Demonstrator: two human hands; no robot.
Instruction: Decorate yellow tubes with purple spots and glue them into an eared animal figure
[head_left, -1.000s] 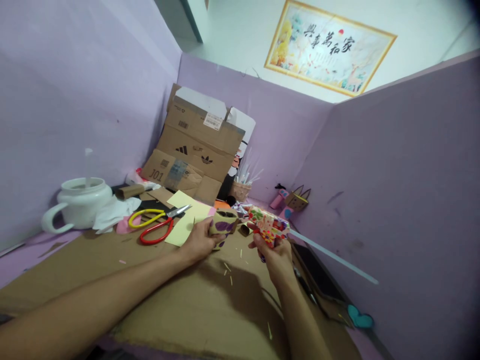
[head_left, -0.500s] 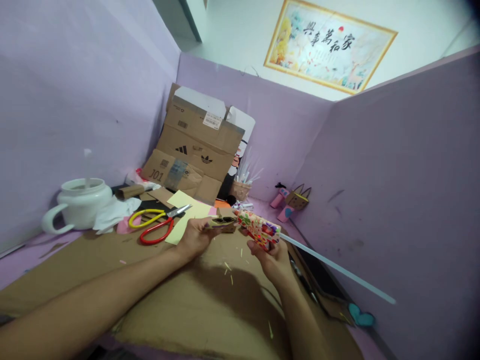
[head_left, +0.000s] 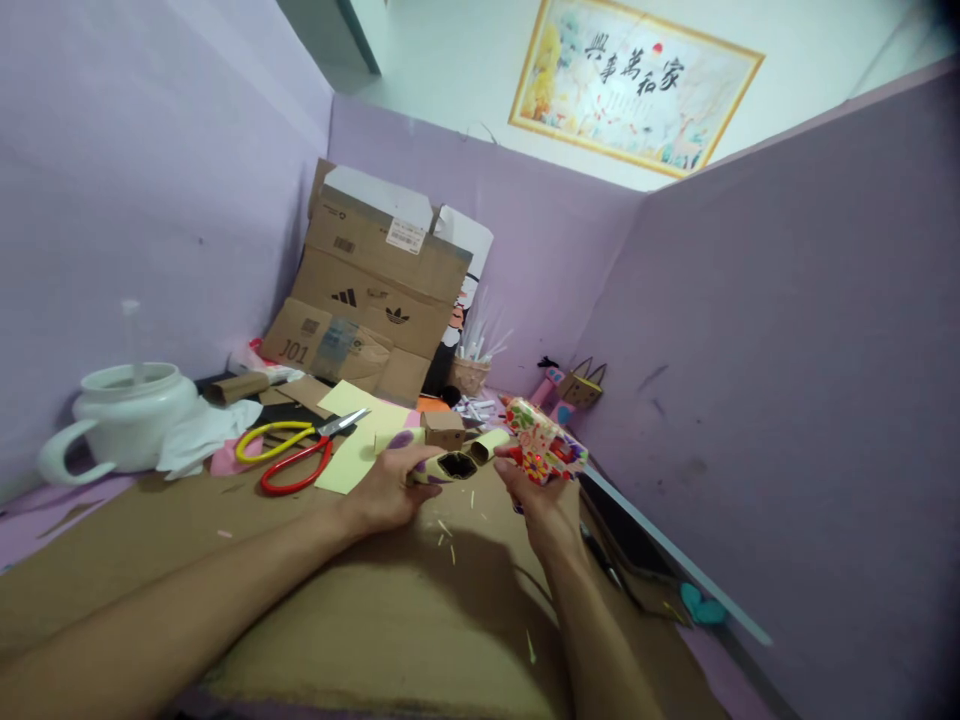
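My left hand (head_left: 384,490) is closed around a short tube (head_left: 444,468), pale yellow with purple patches, its dark open end facing right. In my right hand (head_left: 549,510) is a flower-patterned hot glue gun (head_left: 541,442), raised a little right of the tube and apart from it. A long translucent glue stick (head_left: 679,552) sticks out of its back, down to the right. Between the hands, farther back, lie another pale yellow tube (head_left: 491,443) and a small cardboard box (head_left: 444,430). Whether the gun's trigger is pressed cannot be made out.
Scissors (head_left: 296,465) with yellow and red handles lie left, by yellow paper (head_left: 349,460). A white pot (head_left: 135,415) stands farther left. Flattened cardboard (head_left: 367,290) leans at the back beside a small basket (head_left: 469,376). Paper scraps dot the cardboard mat (head_left: 360,620). Purple panels enclose the sides.
The glue gun has drawn away from the tube to the right, and its nozzle now points more upward. The tube's open end shows more. The view has shifted slightly.
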